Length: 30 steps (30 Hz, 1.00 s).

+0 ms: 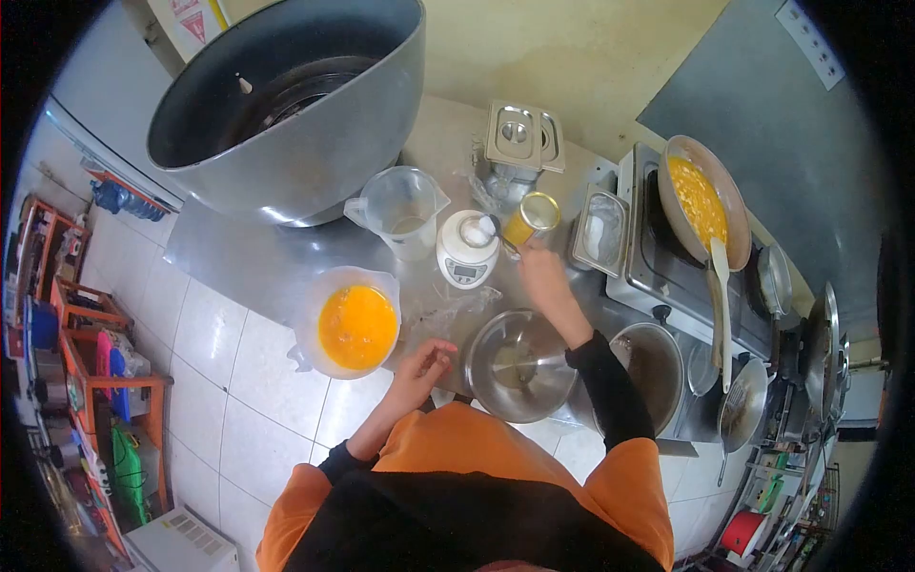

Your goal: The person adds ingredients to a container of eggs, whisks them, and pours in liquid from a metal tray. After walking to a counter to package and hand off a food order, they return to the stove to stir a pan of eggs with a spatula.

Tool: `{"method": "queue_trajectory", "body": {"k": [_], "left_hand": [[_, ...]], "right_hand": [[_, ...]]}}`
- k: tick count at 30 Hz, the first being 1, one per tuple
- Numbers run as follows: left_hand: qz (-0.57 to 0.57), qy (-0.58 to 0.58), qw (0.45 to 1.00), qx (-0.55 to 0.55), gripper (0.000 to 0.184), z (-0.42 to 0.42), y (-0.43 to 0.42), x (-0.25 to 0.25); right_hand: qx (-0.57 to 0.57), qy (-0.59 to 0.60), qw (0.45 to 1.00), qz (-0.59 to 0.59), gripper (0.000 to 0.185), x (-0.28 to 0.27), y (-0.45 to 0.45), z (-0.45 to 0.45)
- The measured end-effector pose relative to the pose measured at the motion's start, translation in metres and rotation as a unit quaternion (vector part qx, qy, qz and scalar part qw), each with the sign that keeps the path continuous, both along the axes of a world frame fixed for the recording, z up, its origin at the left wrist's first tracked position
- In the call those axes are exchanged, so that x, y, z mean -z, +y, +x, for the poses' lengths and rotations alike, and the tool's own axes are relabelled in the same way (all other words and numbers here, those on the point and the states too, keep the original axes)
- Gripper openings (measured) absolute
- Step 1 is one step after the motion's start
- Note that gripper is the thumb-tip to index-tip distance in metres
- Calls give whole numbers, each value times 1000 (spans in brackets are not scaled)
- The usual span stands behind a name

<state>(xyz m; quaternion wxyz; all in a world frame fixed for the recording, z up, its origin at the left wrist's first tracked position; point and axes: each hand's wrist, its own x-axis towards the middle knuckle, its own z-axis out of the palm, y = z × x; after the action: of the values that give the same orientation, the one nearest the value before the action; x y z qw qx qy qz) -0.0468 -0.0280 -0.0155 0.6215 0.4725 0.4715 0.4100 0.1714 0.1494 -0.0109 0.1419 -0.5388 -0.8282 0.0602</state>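
My right hand (545,272) is closed on a spoon (498,232), whose tip holds white powder above the kitchen scale (464,259). A small dish (474,232) with white powder sits on the scale's platform. Just beyond my right hand stands a jar with a gold lid and yellow label (534,217). My left hand (424,367) holds nothing, its fingers loosely curled, between a steel mixing bowl (519,391) and a plastic jug of beaten egg (355,326). Some clear liquid lies in the bottom of the steel bowl.
A clear measuring jug (400,205) stands left of the scale, before a large grey mixer bowl (315,133). To the right, a pan of yellow egg mixture (699,200) with a white spatula (721,305) rests on the stove (643,243). A steel pot (648,372) stands nearer me.
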Motion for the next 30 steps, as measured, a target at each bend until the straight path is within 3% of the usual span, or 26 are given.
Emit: {"method": "queue_trajectory", "body": {"k": [17,20,23,26,30], "left_hand": [[-5,35,999,13,20,-2,0,-4],[-7,34,999,13,20,-1,1,-2],[19,115,993,3,20,4,5,-4],[132,207,968,-55,26,23,24,-3],[252,323,902,-133,44,55,91,27]], "right_hand": [[18,47,999,-11,14,-8,-2,-3],[12,109,994,-6,15,-6,-2,0],[19,152,987,-44,16,-11,-4,6],[-1,202,976,-83,18,-24,-15,22],[87,295,910,-277,22,-75,-48,54]]}}
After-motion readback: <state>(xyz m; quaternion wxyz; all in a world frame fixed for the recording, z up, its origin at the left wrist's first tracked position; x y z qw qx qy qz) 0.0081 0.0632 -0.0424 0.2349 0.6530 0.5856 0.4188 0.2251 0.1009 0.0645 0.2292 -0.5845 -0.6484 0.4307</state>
